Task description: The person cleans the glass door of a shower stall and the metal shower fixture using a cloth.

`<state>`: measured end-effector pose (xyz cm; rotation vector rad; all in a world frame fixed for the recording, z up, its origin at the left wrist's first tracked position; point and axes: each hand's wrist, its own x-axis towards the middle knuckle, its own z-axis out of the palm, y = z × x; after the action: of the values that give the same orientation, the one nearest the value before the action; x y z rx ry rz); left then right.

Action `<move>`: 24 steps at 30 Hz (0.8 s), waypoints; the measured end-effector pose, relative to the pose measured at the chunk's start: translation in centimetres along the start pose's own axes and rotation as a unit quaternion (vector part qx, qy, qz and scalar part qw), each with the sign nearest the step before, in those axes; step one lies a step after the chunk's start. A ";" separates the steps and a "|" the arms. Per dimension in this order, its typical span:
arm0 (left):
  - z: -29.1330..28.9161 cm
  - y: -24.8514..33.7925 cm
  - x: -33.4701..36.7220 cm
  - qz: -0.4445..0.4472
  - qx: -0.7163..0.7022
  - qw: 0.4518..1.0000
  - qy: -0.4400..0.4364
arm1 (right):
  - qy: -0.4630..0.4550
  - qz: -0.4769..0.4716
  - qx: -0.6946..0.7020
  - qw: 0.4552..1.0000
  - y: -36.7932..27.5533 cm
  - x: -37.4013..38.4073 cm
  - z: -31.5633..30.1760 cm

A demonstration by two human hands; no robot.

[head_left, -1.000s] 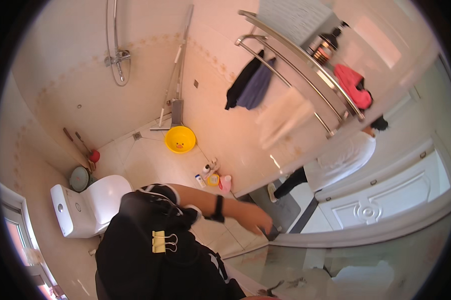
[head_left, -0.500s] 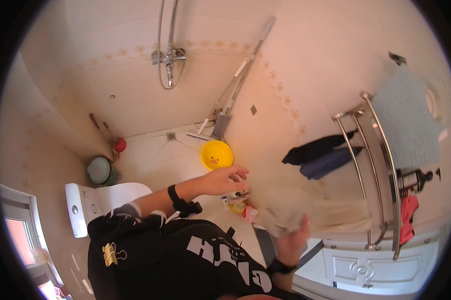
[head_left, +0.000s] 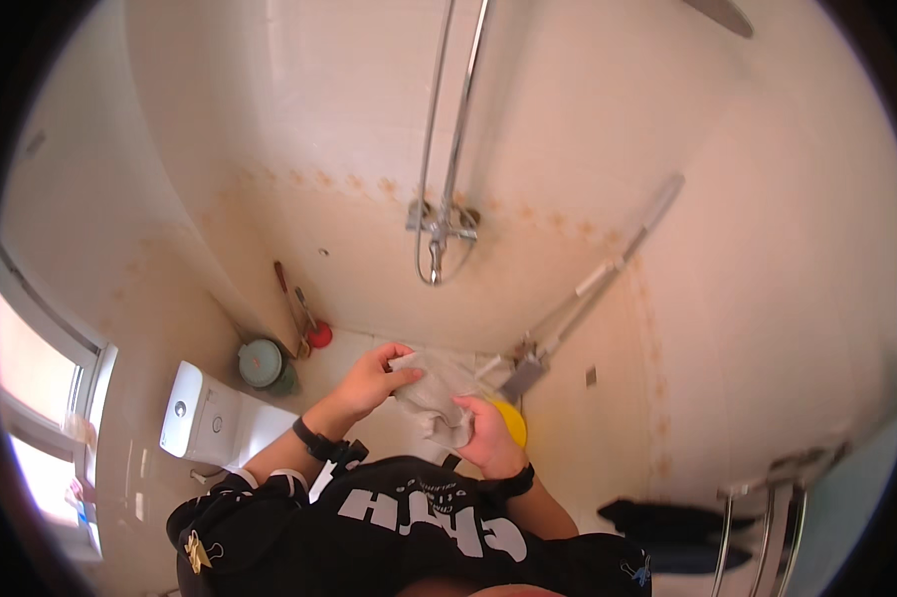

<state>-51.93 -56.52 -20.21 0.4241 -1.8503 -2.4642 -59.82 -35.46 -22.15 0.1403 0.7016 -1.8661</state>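
A pale grey-white cloth (head_left: 434, 396) is stretched loosely between my two hands, in front of my chest, its lower part crumpled into folds. My left hand (head_left: 367, 384) pinches its upper left edge between thumb and fingers. At the right side, my right hand (head_left: 490, 438) grips the cloth with the thumb on top. Behind my right hand a yellow basin (head_left: 514, 423) on the floor shows in part; the hand and cloth cover the rest.
At left are a white toilet (head_left: 210, 423), a green lidded bin (head_left: 262, 364) and a red plunger (head_left: 319, 334). A shower mixer (head_left: 442, 227) is on the far wall. A long-handled mop (head_left: 588, 294) leans right of it. Dark cloths (head_left: 657, 532) hang by a metal rack (head_left: 767, 527) at lower right.
The view has swung left. My right hand has brought the cloth from beside the rack to in front of me, and my left hand, empty before, has taken hold of it.
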 end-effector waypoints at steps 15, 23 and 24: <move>-10.3 4.8 16.7 0.120 -0.113 0.971 0.175 | -0.106 -0.444 -0.185 0.870 -29.9 15.5 19.6; -12.0 11.4 28.7 0.205 -0.051 0.976 0.058 | 0.019 -0.738 -0.557 0.380 -40.8 26.8 37.7; -11.8 11.9 29.8 0.211 -0.064 0.974 0.052 | 0.047 -0.768 -0.567 0.294 -40.3 28.4 38.3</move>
<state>-79.46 -76.61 -17.87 0.1313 -1.5377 -2.2087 -98.30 -69.11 13.65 -2.1250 2.6763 -2.1130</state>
